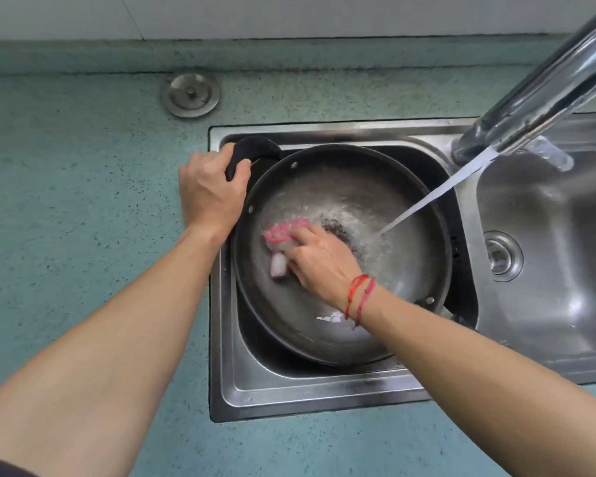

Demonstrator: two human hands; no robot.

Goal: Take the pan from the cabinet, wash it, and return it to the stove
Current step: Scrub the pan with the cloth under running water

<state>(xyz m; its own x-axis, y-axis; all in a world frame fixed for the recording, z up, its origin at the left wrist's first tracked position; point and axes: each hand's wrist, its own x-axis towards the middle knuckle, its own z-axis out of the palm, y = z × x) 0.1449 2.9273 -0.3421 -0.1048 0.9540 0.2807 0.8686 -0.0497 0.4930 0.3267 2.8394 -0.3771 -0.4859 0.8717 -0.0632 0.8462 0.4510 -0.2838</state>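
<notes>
- The sink [307,397] sat sunk in the blue-green surface [83,218]. Its left basin held the pan [289,325], which filled most of it.
- The right grip [319,259] lay inside the pan, near its middle, fingers curled round a pink scrubber [283,232] pressed to the wet floor. A red cord [360,297] ringed that wrist.
- The left grip [212,192] was at the pan's far-left edge, wrapped tight round the dark handle [255,148], which arched toward the basin's far-left corner.
- So the pan's long axis ran from that handle, far left, to the near-right rim. The handle lay away from the right grip and was held by the left, the nearer one to it.
- Water [434,194] fell slantwise from the tap [547,84] at far right and struck the pan just right of the scrubber.
- Judged from this, washing was under way. The lift out would likely go by the handle, up and leftward, with the pan's weight hanging to the right of the left grip. The stove was out of view.
</notes>
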